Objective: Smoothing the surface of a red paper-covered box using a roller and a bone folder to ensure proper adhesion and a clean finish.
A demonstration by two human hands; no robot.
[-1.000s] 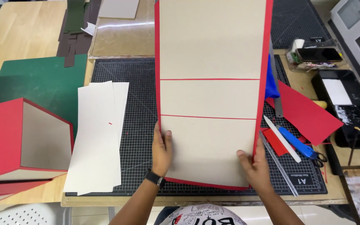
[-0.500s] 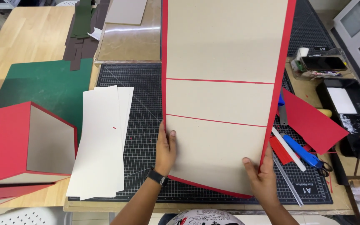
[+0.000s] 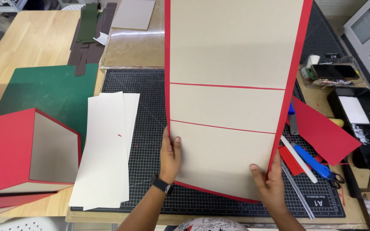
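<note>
A tall grey board panel [image 3: 232,85] with red edging and two red hinge lines is held raised above the black cutting mat [image 3: 150,111]. My left hand [image 3: 170,155], with a dark watch on the wrist, grips the panel's lower left edge. My right hand [image 3: 269,185] grips its lower right corner. The panel's bottom edge hangs just above the mat and its top runs out of view.
A stack of cream sheets [image 3: 105,147] lies on the mat's left. A red-covered folded box piece [image 3: 22,154] and a green sheet [image 3: 52,92] sit further left. Red paper [image 3: 322,130], a blue-handled knife [image 3: 315,164], a white stick and a black tray [image 3: 356,124] are on the right.
The panel has shifted slightly right and come closer to the camera, tilting a little. Both hands keep their grip on its lower edge.
</note>
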